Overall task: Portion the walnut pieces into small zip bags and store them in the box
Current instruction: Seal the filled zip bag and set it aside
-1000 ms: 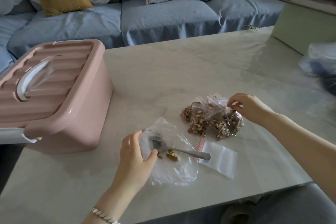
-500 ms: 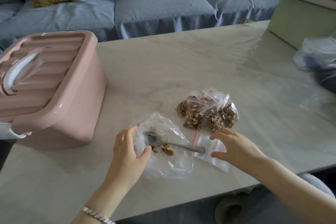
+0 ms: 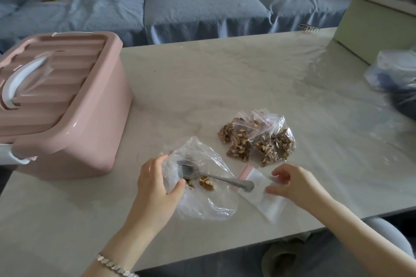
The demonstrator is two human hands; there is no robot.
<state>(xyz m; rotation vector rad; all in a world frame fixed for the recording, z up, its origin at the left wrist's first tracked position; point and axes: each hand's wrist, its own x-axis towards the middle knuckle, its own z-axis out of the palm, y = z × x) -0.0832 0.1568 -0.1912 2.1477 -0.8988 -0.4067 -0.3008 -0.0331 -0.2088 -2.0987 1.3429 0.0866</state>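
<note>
Pink plastic makes up the box (image 3: 74,132), which stands at the left edge of the table (image 3: 225,78) with its lid (image 3: 45,87) on. Nothing I can see has been stored in it yet, and what it holds is hidden. Toward the near edge, right of the middle, lies a heap of small zip bags (image 3: 261,141) already filled with walnut pieces, touching and partly overlapping one another. I make out several but cannot count them surely. Just nearer than the heap, an empty zip bag (image 3: 267,206) with a red strip lies flat, close to the near edge. To its left sits the big clear bag (image 3: 209,204), nearly emptied: only a small clump of walnut pieces (image 3: 206,183) is left inside, next to the bowl of a spoon (image 3: 221,179) whose handle reaches out onto the empty zip bag.

The left hand (image 3: 155,189) grips the left rim of the big clear bag, thumb and fingers curled round the film. The right hand (image 3: 295,183) is over the empty zip bag with its fingers bent and its fingertips at the film. The picture is too blurred there to tell whether it pinches the bag or only touches it. The hands are apart, the spoon between them.

My reading: the portioning is almost finished. Left to do are one last bag to fill and seal, then opening the box and putting all the bags in
</note>
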